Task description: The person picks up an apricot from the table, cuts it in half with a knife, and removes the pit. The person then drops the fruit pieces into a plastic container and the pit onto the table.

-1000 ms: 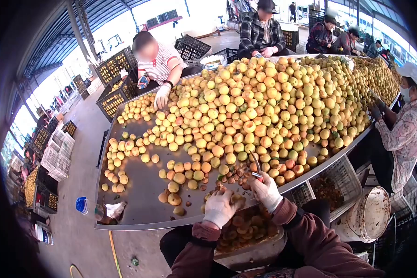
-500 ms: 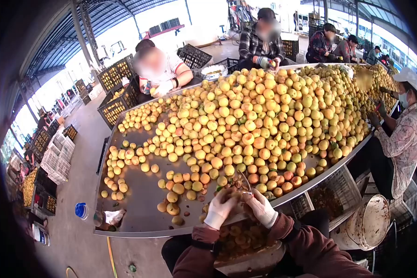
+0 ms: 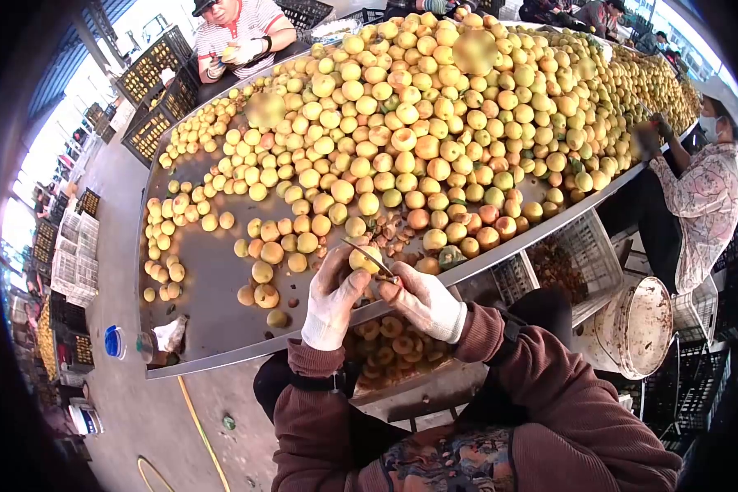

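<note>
My left hand (image 3: 334,299), in a white glove, has its fingers wrapped round a peach-like yellow fruit (image 3: 363,261) above the table's near edge. A knife (image 3: 369,257) with a thin, dark blade lies across the fruit's face. Its handle end is in my right hand (image 3: 425,302), also white-gloved and closed. My fingers hide most of the handle. Just beyond my hands, a heap of peelings or scraps (image 3: 395,233) lies on the metal table (image 3: 209,307). Below them, a container holds several cut, hollowed fruit pieces (image 3: 392,346).
A big pile of yellow fruit (image 3: 467,123) covers much of the table. Crates (image 3: 586,254) and a stained bucket (image 3: 644,328) stand at my right. One person (image 3: 701,180) sits to the right, another (image 3: 242,41) across the table. A yellow hose (image 3: 203,430) runs along the floor.
The view has tilted down, showing more of my lap. My hands have turned, so the fruit and the blade across it now show clearly. The scraps beyond them are now uncovered.
</note>
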{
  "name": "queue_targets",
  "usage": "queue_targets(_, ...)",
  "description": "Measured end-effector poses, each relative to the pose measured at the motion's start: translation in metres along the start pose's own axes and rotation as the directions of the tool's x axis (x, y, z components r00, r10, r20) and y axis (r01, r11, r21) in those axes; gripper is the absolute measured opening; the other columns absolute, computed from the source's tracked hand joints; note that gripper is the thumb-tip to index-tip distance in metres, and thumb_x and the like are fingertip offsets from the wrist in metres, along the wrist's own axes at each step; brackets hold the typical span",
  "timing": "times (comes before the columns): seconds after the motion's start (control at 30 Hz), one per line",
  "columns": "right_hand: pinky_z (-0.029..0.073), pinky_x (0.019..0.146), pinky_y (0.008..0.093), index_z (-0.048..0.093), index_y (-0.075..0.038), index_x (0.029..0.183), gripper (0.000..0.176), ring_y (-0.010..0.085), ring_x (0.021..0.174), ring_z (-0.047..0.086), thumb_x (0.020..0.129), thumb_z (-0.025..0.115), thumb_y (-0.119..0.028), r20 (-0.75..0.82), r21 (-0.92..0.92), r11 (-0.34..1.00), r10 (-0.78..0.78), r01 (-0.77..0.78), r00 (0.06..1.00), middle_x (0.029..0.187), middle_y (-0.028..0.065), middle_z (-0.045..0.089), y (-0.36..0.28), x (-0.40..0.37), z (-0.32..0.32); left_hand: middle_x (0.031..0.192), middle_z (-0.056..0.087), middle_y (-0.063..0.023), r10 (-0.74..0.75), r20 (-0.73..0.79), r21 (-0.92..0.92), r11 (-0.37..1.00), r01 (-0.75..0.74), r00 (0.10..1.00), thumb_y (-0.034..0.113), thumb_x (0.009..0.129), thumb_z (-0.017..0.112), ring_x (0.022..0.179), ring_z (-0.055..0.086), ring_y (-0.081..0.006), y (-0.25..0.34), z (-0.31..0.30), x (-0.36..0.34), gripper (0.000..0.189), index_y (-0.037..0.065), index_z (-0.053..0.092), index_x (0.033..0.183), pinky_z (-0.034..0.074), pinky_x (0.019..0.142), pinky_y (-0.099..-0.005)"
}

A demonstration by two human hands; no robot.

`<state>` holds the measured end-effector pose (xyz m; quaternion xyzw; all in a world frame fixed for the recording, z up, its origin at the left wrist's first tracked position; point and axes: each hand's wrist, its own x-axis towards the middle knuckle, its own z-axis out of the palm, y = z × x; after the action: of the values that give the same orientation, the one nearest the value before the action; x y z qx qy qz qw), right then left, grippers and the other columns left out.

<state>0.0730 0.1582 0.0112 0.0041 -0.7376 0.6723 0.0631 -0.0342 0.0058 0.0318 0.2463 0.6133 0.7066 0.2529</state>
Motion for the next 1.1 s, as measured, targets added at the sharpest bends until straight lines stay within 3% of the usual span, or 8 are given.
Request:
queue_targets(0.27,0.044,0.069,0.0245,0.042,0.002,0.129,0.049,0.0096,0.077,0.05,0.1,0.051,-0.037,-0.041,-0.04,0.996,-0.087,0.085,0.995,0.084,0.0,0.052,0.0,-0.001,0.003,0.107,0.061,-0.0017,0.036,0.065,-0.044,0.998,-0.033,0.997,0.043,0.089,0.067,0.098,0.054,-0.011,-0.002,-0.009,-0.003,0.063,-0.001,0.052,0.13,0.041,0.085,-0.0239)
queue_targets(0.37,0.043,0.072,0.0234,0.05,-0.002,0.114,0.037,0.0088,0.081,0.049,0.1,0.052,-0.036,-0.104,0.244,0.966,-0.061,0.085,0.993,0.086,0.0007,0.053,-0.016,-0.003,0.003,0.107,0.061,-0.0021,0.04,0.097,0.043,0.998,-0.045,0.994,0.051,0.087,0.066,0.098,0.055,-0.0108,0.008,-0.005,-0.004,0.068,-0.001,0.053,0.129,0.042,0.085,-0.0241)
queue_targets(0.47,0.042,0.071,0.0235,0.051,-0.002,0.111,0.039,0.0078,0.081,0.045,0.101,0.05,-0.039,-0.077,0.206,0.978,0.06,-0.043,0.995,0.087,0.0009,0.051,-0.018,-0.005,-0.007,0.108,0.061,-0.0027,-0.016,0.138,0.071,0.997,0.007,0.99,0.056,0.086,0.066,0.098,0.055,-0.011,0.014,-0.001,-0.007,0.072,-0.001,0.054,0.128,0.043,0.086,-0.0249)
queue_targets(0.6,0.042,0.071,0.0245,0.051,-0.002,0.109,0.04,0.0088,0.08,0.045,0.101,0.049,-0.041,-0.125,0.177,0.982,-0.044,0.066,0.991,0.084,0.0013,0.05,-0.014,0.001,-0.003,0.109,0.062,-0.0048,0.0,0.167,0.163,0.986,-0.028,0.986,0.06,0.086,0.062,0.101,0.055,-0.0131,0.01,0.003,-0.005,0.073,0.0,0.054,0.126,0.043,0.087,-0.0255)
queue_targets(0.67,0.043,0.071,0.026,0.051,-0.001,0.109,0.039,0.01,0.08,0.045,0.101,0.049,-0.039,-0.107,0.134,0.99,-0.033,0.047,0.994,0.082,0.0017,0.05,-0.013,0.0,-0.004,0.109,0.059,-0.0024,0.028,0.201,0.148,0.987,-0.059,0.979,0.05,0.089,0.065,0.097,0.054,-0.0103,0.009,0.002,-0.004,0.066,0.001,0.05,0.132,0.044,0.084,-0.0232)
queue_targets(0.87,0.045,0.07,0.0295,0.049,-0.002,0.101,0.037,0.0134,0.077,0.049,0.1,0.05,-0.039,-0.193,0.04,0.999,-0.006,0.014,0.981,0.081,0.0077,0.053,-0.007,-0.002,0.008,0.096,0.062,-0.0047,0.098,0.142,0.247,0.96,-0.132,0.985,0.05,0.093,0.06,0.089,0.055,-0.0118,0.005,0.006,-0.009,0.054,0.001,0.058,0.116,0.045,0.08,-0.0257)
queue_targets(1.0,0.048,0.066,0.0391,0.048,-0.003,0.1,0.038,0.038,0.074,0.061,0.098,0.051,-0.041,-0.296,-0.128,0.991,-0.071,0.034,0.953,0.077,0.0206,0.057,-0.002,-0.002,0.02,0.094,0.06,-0.0039,0.116,0.125,0.257,0.955,-0.146,0.985,0.047,0.094,0.058,0.086,0.054,-0.013,0.0,0.004,-0.012,0.049,0.001,0.059,0.112,0.044,0.078,-0.027)
queue_targets(1.1,0.049,0.066,0.0407,0.047,-0.004,0.104,0.039,0.0441,0.078,0.061,0.098,0.051,-0.042,-0.31,-0.17,0.984,-0.108,0.057,0.945,0.079,0.0234,0.059,0.011,0.0,0.029,0.093,0.059,-0.0049,0.107,0.14,0.265,0.954,-0.141,0.984,0.047,0.095,0.058,0.087,0.055,-0.0136,0.002,-0.001,-0.013,0.048,0.001,0.059,0.11,0.045,0.079,-0.0275)
